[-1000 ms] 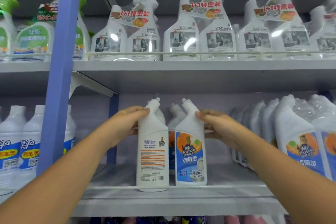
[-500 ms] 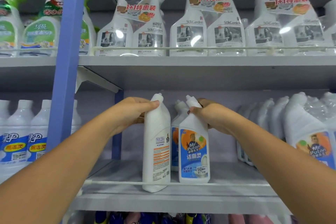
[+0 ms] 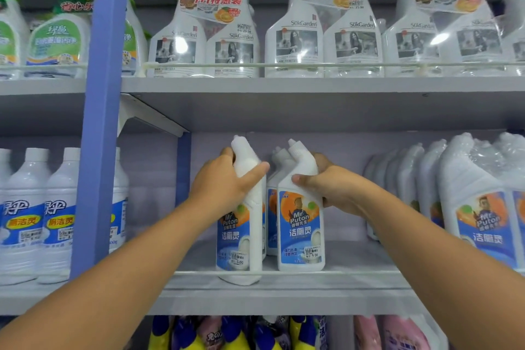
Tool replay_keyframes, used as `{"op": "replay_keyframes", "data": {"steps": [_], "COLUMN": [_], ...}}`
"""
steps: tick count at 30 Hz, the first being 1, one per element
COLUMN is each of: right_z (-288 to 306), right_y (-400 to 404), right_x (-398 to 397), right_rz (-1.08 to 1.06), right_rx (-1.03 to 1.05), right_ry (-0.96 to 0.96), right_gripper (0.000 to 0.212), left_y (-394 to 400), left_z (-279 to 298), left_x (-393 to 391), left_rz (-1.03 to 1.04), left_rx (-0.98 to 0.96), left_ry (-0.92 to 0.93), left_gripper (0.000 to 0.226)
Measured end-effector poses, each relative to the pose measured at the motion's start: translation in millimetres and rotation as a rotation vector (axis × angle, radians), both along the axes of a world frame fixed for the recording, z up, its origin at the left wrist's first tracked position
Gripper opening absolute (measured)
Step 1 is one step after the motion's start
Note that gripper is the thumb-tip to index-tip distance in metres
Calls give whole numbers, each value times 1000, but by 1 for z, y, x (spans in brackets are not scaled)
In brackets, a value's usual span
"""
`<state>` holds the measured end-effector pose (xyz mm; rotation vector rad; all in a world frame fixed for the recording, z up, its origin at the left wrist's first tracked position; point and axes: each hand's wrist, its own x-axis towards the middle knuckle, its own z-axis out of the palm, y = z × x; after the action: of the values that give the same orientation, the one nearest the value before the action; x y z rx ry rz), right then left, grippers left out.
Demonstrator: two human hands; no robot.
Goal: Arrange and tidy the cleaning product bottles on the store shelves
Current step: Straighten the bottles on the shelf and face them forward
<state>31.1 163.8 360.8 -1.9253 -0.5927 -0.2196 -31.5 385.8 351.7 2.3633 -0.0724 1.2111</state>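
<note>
Two white angled-neck toilet cleaner bottles stand at the front of the middle shelf (image 3: 284, 290). My left hand (image 3: 224, 184) grips the neck of the left bottle (image 3: 241, 238), whose blue and orange front label now partly faces me. My right hand (image 3: 335, 187) holds the neck and shoulder of the right bottle (image 3: 301, 230), label facing forward. A third bottle of the same kind (image 3: 274, 199) stands behind them, mostly hidden.
Shrink-wrapped packs of the same cleaner (image 3: 480, 207) fill the shelf's right side. White bottles with blue labels (image 3: 37, 216) stand left of the blue upright (image 3: 99, 122). Spray bottle twin packs (image 3: 321, 31) line the upper shelf. Colourful bottles (image 3: 227, 332) sit below.
My left hand has turned the left bottle so its front label comes round instead of its back label. My right hand has shifted down onto the right bottle's shoulder. The view has moved closer.
</note>
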Motion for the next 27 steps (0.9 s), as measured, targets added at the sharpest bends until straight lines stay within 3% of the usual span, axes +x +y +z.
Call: {"op": "replay_keyframes", "data": {"steps": [2, 4, 8, 14, 27], "right_z": [-12, -27, -43, -42, -54], "right_y": [-5, -10, -18, -6, 3], "right_x": [0, 0, 1, 16, 33], "right_rz": [-15, -19, 51, 12, 16], "right_rx": [-2, -52, -140, -178, -114], "right_ry": [21, 56, 139, 100, 84], "right_gripper": [48, 45, 35, 34, 26], "left_y": [12, 25, 46, 37, 35], "left_z": [-5, -11, -20, -33, -38], "left_x": [-3, -12, -24, -8, 7], "left_rz": [-106, -290, -330, -171, -182], "left_rx": [50, -20, 59, 130, 134], "left_ry": [77, 170, 335, 154, 53], "left_gripper": [60, 42, 67, 82, 80]}}
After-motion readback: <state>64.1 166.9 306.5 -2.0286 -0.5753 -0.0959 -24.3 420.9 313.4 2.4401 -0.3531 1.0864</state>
